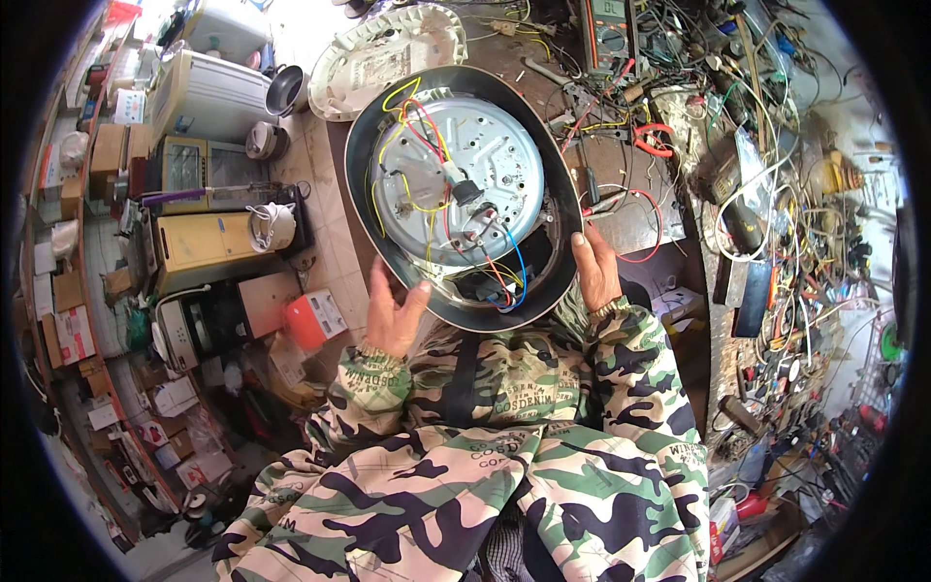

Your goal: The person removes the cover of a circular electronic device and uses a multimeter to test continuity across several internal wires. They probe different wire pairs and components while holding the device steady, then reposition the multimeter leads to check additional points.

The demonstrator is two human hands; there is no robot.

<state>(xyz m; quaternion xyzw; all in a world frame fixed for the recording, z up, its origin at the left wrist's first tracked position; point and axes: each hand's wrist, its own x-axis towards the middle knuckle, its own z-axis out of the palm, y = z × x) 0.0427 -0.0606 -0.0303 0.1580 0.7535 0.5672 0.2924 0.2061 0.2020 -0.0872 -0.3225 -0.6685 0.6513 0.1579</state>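
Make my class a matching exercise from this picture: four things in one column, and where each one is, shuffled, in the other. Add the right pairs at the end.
Things
1. Left hand
2. Multimeter
3. Right hand
4. Round metal plate

Places
a. Inside the dark oval housing, with wires lying over it
b. At the housing's right-hand rim
c. At the housing's lower left edge
d. Near the picture's top edge, right of centre, beside tangled cables

Right pairs: 1-c, 2-d, 3-b, 4-a
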